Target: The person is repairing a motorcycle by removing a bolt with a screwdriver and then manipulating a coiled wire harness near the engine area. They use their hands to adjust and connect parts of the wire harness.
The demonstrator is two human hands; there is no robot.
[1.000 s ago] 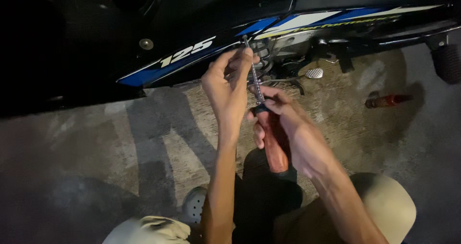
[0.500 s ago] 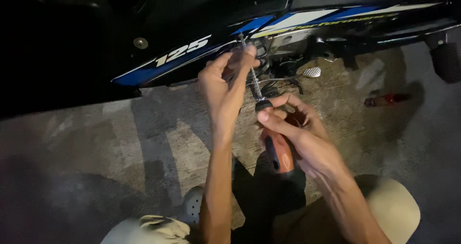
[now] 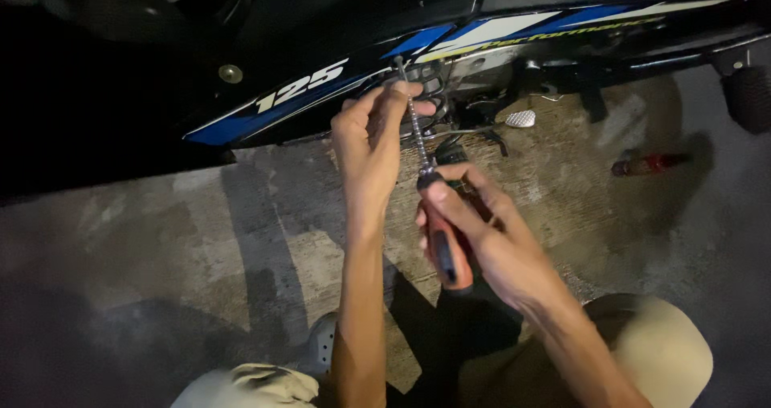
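Right hand (image 3: pixel 482 231) gripping screwdriver (image 3: pixel 438 223), left hand (image 3: pixel 373 139) pinching shaft

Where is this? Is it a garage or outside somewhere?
Probably a spot for fixing a motorbike, outdoors or in a garage; I cannot tell which. A black and blue motorbike stands on rough concrete ground, the right hand holds a red-handled screwdriver, and another red tool lies nearby.

A stained concrete floor (image 3: pixel 201 239) carries a motorcycle (image 3: pixel 321 87) and a red bottle (image 3: pixel 646 165).
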